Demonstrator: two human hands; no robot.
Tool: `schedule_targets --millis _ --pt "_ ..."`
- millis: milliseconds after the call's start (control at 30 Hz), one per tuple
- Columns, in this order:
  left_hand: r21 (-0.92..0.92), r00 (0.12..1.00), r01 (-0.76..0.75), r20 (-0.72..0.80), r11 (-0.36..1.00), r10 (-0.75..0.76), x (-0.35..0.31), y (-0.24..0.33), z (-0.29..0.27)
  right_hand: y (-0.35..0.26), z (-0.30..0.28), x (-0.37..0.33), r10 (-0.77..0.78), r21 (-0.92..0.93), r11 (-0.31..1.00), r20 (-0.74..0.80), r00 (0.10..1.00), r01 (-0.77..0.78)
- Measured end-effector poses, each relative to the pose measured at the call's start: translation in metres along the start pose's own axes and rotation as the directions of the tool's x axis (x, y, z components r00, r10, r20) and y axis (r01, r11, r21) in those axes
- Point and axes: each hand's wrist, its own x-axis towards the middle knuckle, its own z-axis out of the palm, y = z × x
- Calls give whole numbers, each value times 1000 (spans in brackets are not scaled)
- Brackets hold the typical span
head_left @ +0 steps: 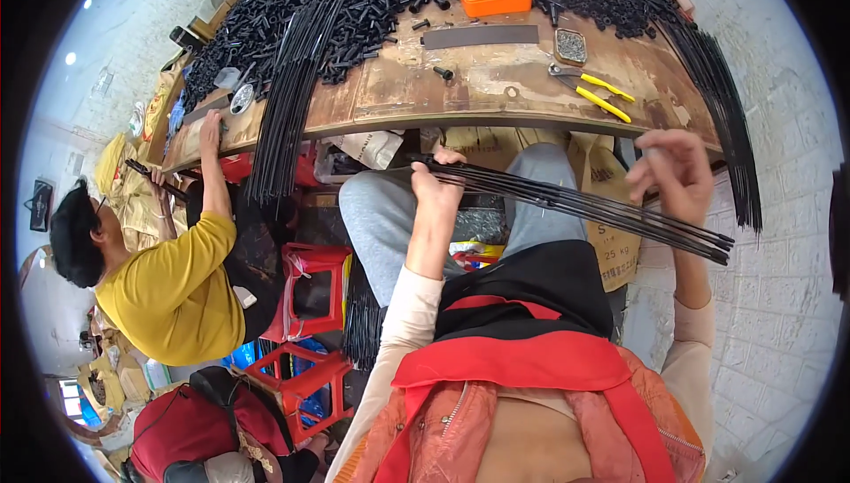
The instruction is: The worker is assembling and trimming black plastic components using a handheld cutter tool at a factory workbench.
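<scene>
The fingers of the left hand (436,184) are clenching one end of a sheaf of black rods (542,195), which is slanting across the person's lap to the right. The right hand (675,177) is hovering near the far ends, its fingers bending loosely; whether they are pinching anything thin, I cannot tell. The step in hand is, I judge, sorting or gathering rods — the left hand is anchoring them, and the next move is probably calling for the right fingers to be evening up the spreading ends. Beyond, yellow-handled pliers (604,105) are lying on the wooden table (398,85), and two more rod bundles are overhanging its edge, left (288,102) and right (722,120). A co-worker in yellow (168,288) is sitting to the left.
</scene>
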Motion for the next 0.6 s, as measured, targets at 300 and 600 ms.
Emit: schedule_targets --millis 300,600 --pt "-83 972 169 -148 982 -180 36 52 -63 -11 7 -34 393 190 881 211 895 -432" --pt "717 682 532 -47 451 -729 -53 -14 -80 4 47 -8 261 -112 963 157 953 -246"
